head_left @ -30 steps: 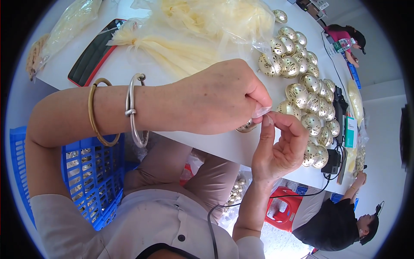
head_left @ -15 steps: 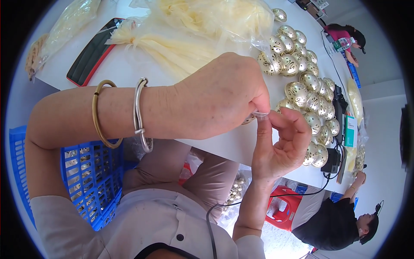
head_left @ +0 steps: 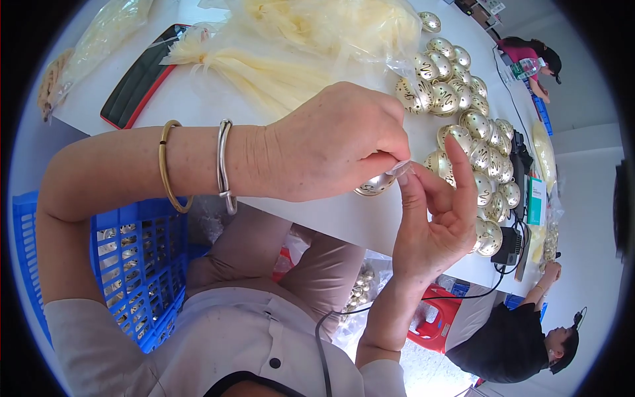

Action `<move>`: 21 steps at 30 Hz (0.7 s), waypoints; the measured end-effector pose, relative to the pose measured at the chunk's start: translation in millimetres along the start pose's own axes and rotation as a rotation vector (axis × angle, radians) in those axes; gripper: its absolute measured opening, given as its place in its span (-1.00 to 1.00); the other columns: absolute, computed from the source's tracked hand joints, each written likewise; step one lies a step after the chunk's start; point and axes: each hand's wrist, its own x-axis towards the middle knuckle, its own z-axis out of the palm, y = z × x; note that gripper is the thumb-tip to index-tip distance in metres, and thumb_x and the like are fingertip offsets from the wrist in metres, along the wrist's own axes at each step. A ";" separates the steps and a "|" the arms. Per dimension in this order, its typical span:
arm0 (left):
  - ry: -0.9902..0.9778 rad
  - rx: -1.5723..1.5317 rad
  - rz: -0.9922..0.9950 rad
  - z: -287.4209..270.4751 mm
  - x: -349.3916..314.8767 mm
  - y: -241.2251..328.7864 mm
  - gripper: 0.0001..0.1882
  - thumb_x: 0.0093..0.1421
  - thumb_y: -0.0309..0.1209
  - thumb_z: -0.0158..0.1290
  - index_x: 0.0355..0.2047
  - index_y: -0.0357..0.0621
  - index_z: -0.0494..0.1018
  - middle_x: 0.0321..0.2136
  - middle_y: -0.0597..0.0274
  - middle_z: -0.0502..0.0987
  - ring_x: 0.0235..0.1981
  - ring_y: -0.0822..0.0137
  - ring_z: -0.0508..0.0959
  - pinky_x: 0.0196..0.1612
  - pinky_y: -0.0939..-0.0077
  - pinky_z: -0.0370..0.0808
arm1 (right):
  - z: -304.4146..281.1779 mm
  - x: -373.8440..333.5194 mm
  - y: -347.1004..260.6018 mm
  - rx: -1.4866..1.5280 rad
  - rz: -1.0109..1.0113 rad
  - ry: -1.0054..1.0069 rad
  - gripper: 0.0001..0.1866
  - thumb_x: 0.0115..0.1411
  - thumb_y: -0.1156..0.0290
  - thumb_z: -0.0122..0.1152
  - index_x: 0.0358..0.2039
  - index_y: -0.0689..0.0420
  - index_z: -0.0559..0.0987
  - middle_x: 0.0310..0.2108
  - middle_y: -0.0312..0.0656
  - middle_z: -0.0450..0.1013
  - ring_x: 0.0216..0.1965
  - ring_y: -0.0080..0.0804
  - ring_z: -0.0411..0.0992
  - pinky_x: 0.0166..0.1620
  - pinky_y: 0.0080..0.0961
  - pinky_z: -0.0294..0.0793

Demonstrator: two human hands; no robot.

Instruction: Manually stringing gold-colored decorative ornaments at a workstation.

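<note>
My left hand (head_left: 337, 142), with two bangles on its wrist, is closed, thumb and finger pinching a short sheer ribbon (head_left: 401, 168). My right hand (head_left: 436, 212) pinches the same ribbon from the other side, its other fingers raised. Just under the left fingers shows a pale gold bauble (head_left: 374, 186) with dark markings, mostly covered by the hand. Whether the ribbon passes through its top is hidden. Several similar gold baubles (head_left: 488, 237) lie in a cluster right of my hands. Beyond the left hand, a bunch of cream sheer ribbons (head_left: 258, 79) lies on the white table.
A clear bag of cream ribbon (head_left: 331, 30) lies at the back. A black case with a red edge (head_left: 142, 79) is at far left. Below my left arm stands a blue basket (head_left: 142, 278). A black adapter (head_left: 508, 246) and cable edge the right side; two people sit beyond.
Both hands have shifted slightly, the left drawing a little leftward. The gold bauble under it shows more now. My right index finger has straightened upward.
</note>
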 end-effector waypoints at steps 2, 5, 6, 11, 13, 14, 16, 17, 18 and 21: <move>-0.006 -0.038 0.020 -2.5 -1.1 -1.9 -0.89 -0.03 -0.64 0.11 -0.44 -0.27 0.53 -0.48 0.19 0.47 -0.52 0.34 0.49 -0.49 0.57 0.38 | 1.5 -0.9 -0.5 0.040 -0.004 0.014 -0.43 -0.01 0.68 0.28 0.05 0.28 0.34 -0.36 -0.08 0.55 -0.33 -0.58 0.50 -0.21 -0.71 0.46; -0.022 -0.115 -0.018 -3.8 -1.6 -5.7 -0.89 -0.02 -0.65 0.09 -0.42 -0.27 0.52 -0.47 0.19 0.49 -0.50 0.38 0.51 -0.48 0.60 0.41 | 3.8 -1.7 0.5 0.122 -0.012 0.043 -0.47 -0.01 0.70 0.28 0.01 0.28 0.36 -0.37 -0.09 0.55 -0.34 -0.56 0.50 -0.21 -0.71 0.46; -0.035 -0.172 -0.067 -3.7 -2.0 -7.2 -0.88 -0.01 -0.66 0.09 -0.42 -0.27 0.51 -0.47 0.20 0.50 -0.50 0.40 0.51 -0.47 0.61 0.41 | 4.5 -0.8 3.7 0.170 0.009 0.052 -0.49 -0.02 0.70 0.28 -0.02 0.28 0.37 -0.38 -0.09 0.55 -0.34 -0.56 0.51 -0.21 -0.71 0.47; -0.155 -0.413 -0.436 -8.7 5.0 0.2 -0.87 0.02 -0.67 0.05 -0.39 -0.27 0.50 -0.47 0.25 0.49 -0.47 0.47 0.51 -0.44 0.63 0.44 | 3.7 4.3 12.2 0.267 0.028 0.066 -0.54 -0.05 0.71 0.31 -0.11 0.27 0.39 -0.41 -0.10 0.54 -0.35 -0.54 0.51 -0.20 -0.69 0.47; -0.147 -0.415 -0.415 -7.4 4.2 -2.5 -0.89 0.03 -0.66 0.05 -0.40 -0.27 0.49 -0.47 0.26 0.49 -0.48 0.49 0.49 -0.44 0.64 0.42 | 2.9 5.1 13.1 0.268 0.013 0.062 -0.54 -0.06 0.71 0.32 -0.13 0.27 0.39 -0.41 -0.11 0.54 -0.35 -0.54 0.51 -0.20 -0.68 0.47; -0.142 -0.418 -0.393 -6.8 4.2 -4.0 -0.90 0.03 -0.64 0.05 -0.40 -0.27 0.48 -0.48 0.27 0.49 -0.49 0.50 0.48 -0.45 0.65 0.40 | 2.2 5.0 13.7 0.221 -0.040 0.073 -0.56 -0.06 0.70 0.33 -0.14 0.26 0.41 -0.41 -0.12 0.54 -0.36 -0.54 0.51 -0.21 -0.67 0.47; -0.136 -0.421 -0.371 -7.2 4.3 -6.9 -0.92 0.04 -0.63 0.04 -0.41 -0.28 0.47 -0.48 0.28 0.48 -0.50 0.52 0.47 -0.45 0.66 0.39 | 1.3 4.8 14.3 0.125 -0.147 0.096 -0.59 -0.07 0.67 0.34 -0.17 0.25 0.44 -0.41 -0.14 0.54 -0.36 -0.54 0.50 -0.23 -0.65 0.47; -0.129 -0.373 -0.327 -8.8 5.6 -7.2 -0.94 0.04 -0.61 0.05 -0.42 -0.29 0.46 -0.48 0.28 0.48 -0.52 0.53 0.45 -0.46 0.68 0.36 | 1.8 6.5 13.1 0.124 -0.146 0.095 -0.59 -0.07 0.67 0.34 -0.17 0.25 0.44 -0.41 -0.14 0.54 -0.36 -0.54 0.50 -0.23 -0.65 0.47; -0.122 -0.324 -0.283 -10.6 6.9 -7.1 -0.95 0.05 -0.59 0.05 -0.43 -0.29 0.46 -0.48 0.28 0.48 -0.53 0.54 0.43 -0.46 0.69 0.33 | 2.8 10.2 10.7 -0.065 -0.237 0.044 -0.62 -0.06 0.65 0.34 -0.19 0.25 0.47 -0.41 -0.16 0.54 -0.36 -0.55 0.48 -0.25 -0.65 0.46; -0.120 -0.286 -0.265 -13.6 8.7 -5.0 -0.94 0.05 -0.55 0.06 -0.45 -0.30 0.45 -0.48 0.30 0.47 -0.54 0.58 0.40 -0.47 0.72 0.28 | 6.6 15.4 10.5 -0.445 -0.414 -0.060 -0.69 -0.04 0.61 0.35 -0.23 0.25 0.52 -0.40 -0.19 0.53 -0.37 -0.58 0.46 -0.27 -0.66 0.44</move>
